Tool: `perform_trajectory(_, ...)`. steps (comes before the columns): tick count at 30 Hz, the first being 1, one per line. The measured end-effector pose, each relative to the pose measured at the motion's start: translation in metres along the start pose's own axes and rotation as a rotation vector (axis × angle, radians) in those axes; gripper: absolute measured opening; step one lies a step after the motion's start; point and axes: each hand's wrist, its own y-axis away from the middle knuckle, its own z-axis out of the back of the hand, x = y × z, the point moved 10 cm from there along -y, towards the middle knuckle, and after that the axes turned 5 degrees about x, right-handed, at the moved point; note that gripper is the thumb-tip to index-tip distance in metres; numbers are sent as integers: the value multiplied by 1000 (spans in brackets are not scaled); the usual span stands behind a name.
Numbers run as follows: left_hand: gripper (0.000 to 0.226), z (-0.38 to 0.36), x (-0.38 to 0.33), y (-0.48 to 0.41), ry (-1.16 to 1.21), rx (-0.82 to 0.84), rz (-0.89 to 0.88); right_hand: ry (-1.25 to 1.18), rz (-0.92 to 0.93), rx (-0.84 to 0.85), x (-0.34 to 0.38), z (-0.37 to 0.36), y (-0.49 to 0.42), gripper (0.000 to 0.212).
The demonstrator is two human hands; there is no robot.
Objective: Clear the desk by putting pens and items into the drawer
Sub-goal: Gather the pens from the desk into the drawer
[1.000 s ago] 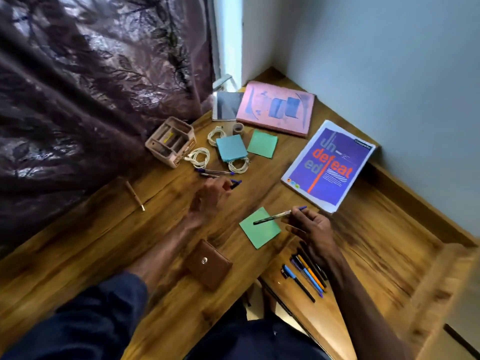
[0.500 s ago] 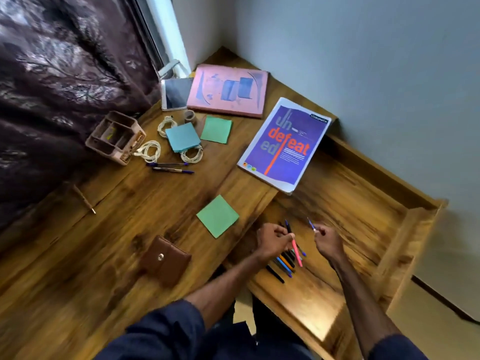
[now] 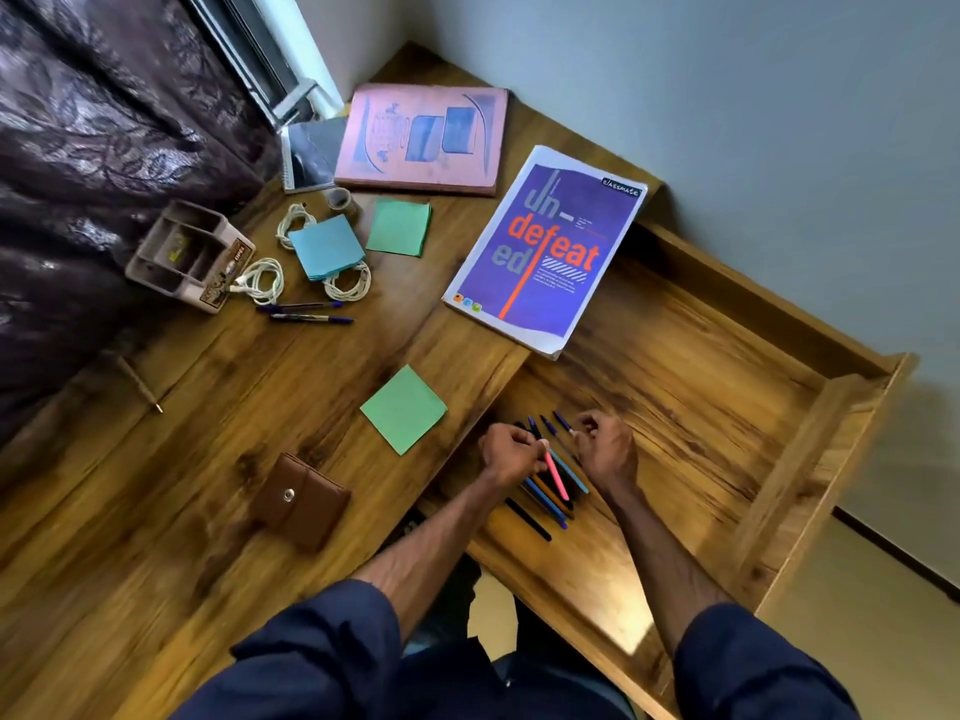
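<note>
The wooden drawer [image 3: 691,387] stands pulled out at the right of the desk [image 3: 208,459]. Several pens [image 3: 545,504] lie bunched at its near left corner. My left hand [image 3: 506,454] hovers over them, closed around a pink pen [image 3: 557,478] that slants down onto the bunch. Right beside it, my right hand [image 3: 608,452] pinches a blue-capped pen [image 3: 563,421] by its end. On the desk lie two blue pens [image 3: 309,313], a loose green sticky note [image 3: 403,415] and a brown wallet [image 3: 298,501].
A purple notebook [image 3: 545,252] overhangs the drawer's far edge. Behind it lie a pink book [image 3: 421,137], a spiral pad [image 3: 311,153], blue [image 3: 324,246] and green [image 3: 399,226] sticky pads, white cables [image 3: 262,280], a tape roll [image 3: 340,200], a desk organizer [image 3: 187,257] and a pencil [image 3: 140,381].
Both hands left the desktop, each carrying a pen, and moved down to the drawer. They now sit low over the pen bunch, closer together than half a second ago.
</note>
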Motion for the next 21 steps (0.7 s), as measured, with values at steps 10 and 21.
perform_trajectory(10,14,-33,-33,-12,-17,19,-6,-183,80,212,5,22,21,15)
perform_trajectory(21,8,-5,-3,-11,-177,30,15,100,-71,82,-21,9,1,6)
